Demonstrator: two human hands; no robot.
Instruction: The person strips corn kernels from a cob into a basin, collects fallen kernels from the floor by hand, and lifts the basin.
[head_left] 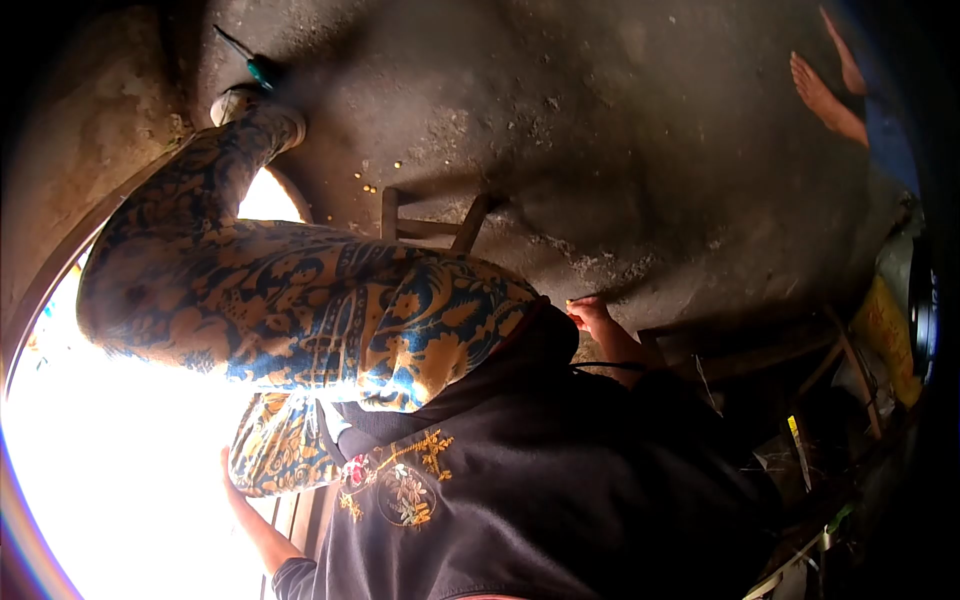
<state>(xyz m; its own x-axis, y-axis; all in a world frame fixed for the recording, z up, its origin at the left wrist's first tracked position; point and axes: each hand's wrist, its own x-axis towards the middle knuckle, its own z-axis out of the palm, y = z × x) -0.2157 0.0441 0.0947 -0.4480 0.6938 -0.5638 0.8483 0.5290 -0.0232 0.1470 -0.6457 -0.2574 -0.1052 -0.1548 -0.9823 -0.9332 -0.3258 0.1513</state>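
Our right hand (593, 314) seems pinched around a small yellow piece (571, 303) at its fingertips; a loosened pinch could drop it. Our left hand (237, 488) touches the patterned trousers (290, 448); glare hides its grip, so we cannot tell.

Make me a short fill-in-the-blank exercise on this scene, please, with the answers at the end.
1. The wearer's ____ hand touches the patterned trousers beside the bright glare.
2. The tool lying near the shoe has a ____ handle.
3. The small bits on the floor near the stool are ____ in colour.
4. The other person's feet are ____, with no shoes on.

Missing words: left; green; yellow; bare.
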